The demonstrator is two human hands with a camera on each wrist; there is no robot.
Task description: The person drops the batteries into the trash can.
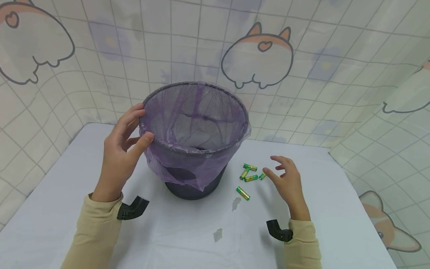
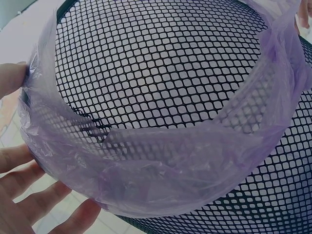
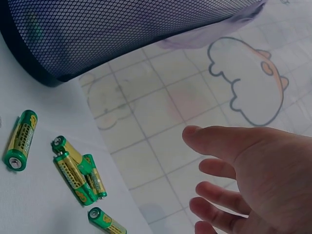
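Observation:
A black mesh wastebasket (image 1: 198,193) stands on the white table, lined with a translucent purple bag (image 1: 201,172) folded out over its rim. My left hand (image 1: 117,153) holds the basket's left side at the rim, its thumb and spread fingers against the bag; the left wrist view shows the fingertips (image 2: 87,212) there. Right of the basket lie several green-and-gold batteries (image 1: 251,178), one of them (image 1: 243,193) apart and nearer me. Over the rightmost battery hovers my right hand (image 1: 287,183), fingers loosely bent, with nothing held; the right wrist view shows the same hand (image 3: 263,175) apart from the batteries (image 3: 75,175).
Two small grey patches (image 1: 218,235) mark the tabletop (image 1: 181,239) in front of the basket. A tile-patterned curtain (image 1: 188,45) with cartoon animals stands behind and at both sides. Each wrist carries a black mount (image 1: 132,209).

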